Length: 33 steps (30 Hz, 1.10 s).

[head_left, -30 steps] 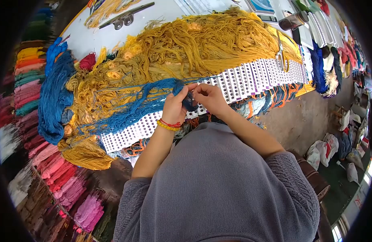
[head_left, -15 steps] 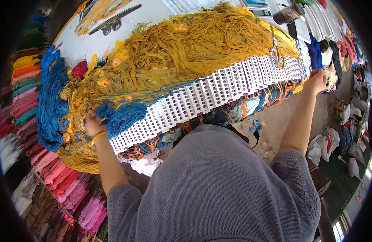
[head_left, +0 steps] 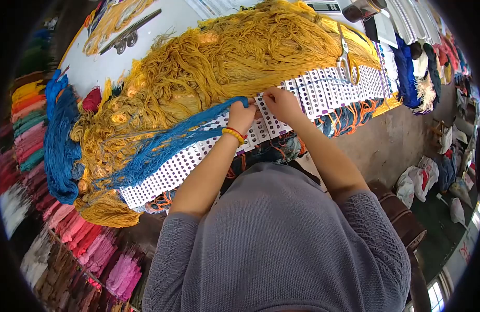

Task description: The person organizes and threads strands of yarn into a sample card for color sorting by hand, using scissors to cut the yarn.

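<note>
Your left hand (head_left: pixel 242 117) grips the upper end of the blue yarn (head_left: pixel 169 141), which trails leftward over white punched strips (head_left: pixel 169 174) and mustard yarn (head_left: pixel 219 54) on the worktop (head_left: pixel 155 28). Your right hand (head_left: pixel 282 105) curls just beside it, any pinch unclear. A dark jar (head_left: pixel 360 10) and, on the floor, whitish bags (head_left: pixel 427 170) hide their contents.

Blue yarn (head_left: pixel 175 132) stretches slantwise in loose strands, bunched at its right end and fanning leftward. It partly covers white, dark-dotted cards (head_left: pixel 325 96) in a long row.
</note>
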Each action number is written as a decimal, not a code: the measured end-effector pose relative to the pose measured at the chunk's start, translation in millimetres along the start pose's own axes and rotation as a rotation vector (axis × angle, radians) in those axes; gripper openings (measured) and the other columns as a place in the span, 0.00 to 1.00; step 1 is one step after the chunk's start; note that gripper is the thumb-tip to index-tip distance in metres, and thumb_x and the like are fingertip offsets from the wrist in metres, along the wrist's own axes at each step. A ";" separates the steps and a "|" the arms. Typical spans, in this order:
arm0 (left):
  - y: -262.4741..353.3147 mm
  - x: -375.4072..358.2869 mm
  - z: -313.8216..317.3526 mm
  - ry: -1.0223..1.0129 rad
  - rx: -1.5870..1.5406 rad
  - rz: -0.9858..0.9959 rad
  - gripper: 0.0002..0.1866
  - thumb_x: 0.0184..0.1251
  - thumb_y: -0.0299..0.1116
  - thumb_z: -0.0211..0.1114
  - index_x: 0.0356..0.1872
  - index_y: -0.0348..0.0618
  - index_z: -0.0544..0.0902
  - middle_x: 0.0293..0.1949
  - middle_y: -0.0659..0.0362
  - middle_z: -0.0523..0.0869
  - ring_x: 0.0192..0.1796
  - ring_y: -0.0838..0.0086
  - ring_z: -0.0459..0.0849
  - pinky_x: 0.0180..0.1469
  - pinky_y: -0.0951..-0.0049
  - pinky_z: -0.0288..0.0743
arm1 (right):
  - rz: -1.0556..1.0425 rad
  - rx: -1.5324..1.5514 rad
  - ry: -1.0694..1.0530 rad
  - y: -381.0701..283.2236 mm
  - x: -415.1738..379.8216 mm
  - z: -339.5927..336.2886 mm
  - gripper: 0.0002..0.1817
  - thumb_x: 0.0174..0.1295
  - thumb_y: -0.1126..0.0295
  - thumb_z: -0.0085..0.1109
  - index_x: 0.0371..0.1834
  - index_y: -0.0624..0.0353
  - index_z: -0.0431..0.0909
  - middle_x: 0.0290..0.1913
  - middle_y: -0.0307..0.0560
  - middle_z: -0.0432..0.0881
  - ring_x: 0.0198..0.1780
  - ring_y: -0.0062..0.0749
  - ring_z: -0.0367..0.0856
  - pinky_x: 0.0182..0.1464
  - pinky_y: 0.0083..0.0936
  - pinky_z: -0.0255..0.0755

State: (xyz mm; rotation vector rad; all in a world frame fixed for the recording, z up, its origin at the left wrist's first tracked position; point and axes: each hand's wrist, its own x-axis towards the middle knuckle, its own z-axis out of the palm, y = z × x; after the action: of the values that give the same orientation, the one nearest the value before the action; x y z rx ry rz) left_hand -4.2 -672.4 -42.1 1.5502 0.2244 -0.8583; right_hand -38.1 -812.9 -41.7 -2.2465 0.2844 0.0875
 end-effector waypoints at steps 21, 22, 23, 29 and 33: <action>0.3 3.2 2.2 0.231 0.446 0.136 0.13 0.50 0.35 0.59 0.16 0.34 0.77 0.11 0.55 0.76 0.16 0.68 0.75 0.24 0.70 0.69 | -0.074 0.006 -0.122 3.0 0.6 -13.1 0.07 0.51 0.68 0.52 0.29 0.59 0.72 0.28 0.52 0.77 0.30 0.48 0.77 0.32 0.38 0.71; 1.3 -2.5 -6.4 0.210 0.423 0.133 0.12 0.50 0.35 0.60 0.17 0.35 0.78 0.11 0.57 0.76 0.16 0.71 0.74 0.23 0.72 0.69 | -0.062 -0.014 -0.119 2.3 -0.6 -15.8 0.07 0.51 0.69 0.52 0.30 0.59 0.72 0.28 0.52 0.77 0.31 0.48 0.76 0.33 0.38 0.71; 1.4 -9.6 -12.5 0.189 0.402 0.130 0.11 0.50 0.34 0.61 0.18 0.35 0.78 0.11 0.60 0.76 0.17 0.74 0.74 0.22 0.74 0.68 | -0.051 -0.033 -0.116 2.2 -0.5 -17.6 0.07 0.50 0.69 0.52 0.30 0.59 0.72 0.29 0.51 0.77 0.32 0.47 0.76 0.33 0.37 0.71; 33.5 -43.0 -13.9 -0.299 -0.659 -0.040 0.13 0.57 0.26 0.54 0.44 0.35 0.74 0.24 0.59 0.77 0.16 0.85 0.63 0.17 0.86 0.52 | -0.091 -0.022 -0.195 8.4 3.9 -22.4 0.06 0.50 0.69 0.56 0.28 0.60 0.74 0.28 0.47 0.77 0.29 0.37 0.76 0.32 0.28 0.69; 19.7 -15.7 6.5 -0.232 -0.250 -0.163 0.13 0.61 0.31 0.53 0.46 0.40 0.74 0.17 0.63 0.74 0.15 0.85 0.63 0.17 0.85 0.54 | 0.269 0.789 -0.407 10.5 4.8 -26.4 0.06 0.52 0.70 0.59 0.28 0.62 0.75 0.25 0.35 0.75 0.28 0.15 0.69 0.31 0.16 0.65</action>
State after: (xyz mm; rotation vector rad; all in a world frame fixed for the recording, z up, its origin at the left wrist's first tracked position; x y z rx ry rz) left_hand -5.8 -676.9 -16.6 1.2010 0.2804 -1.0869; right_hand -36.8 -840.6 -33.5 -1.3610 0.3253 0.4812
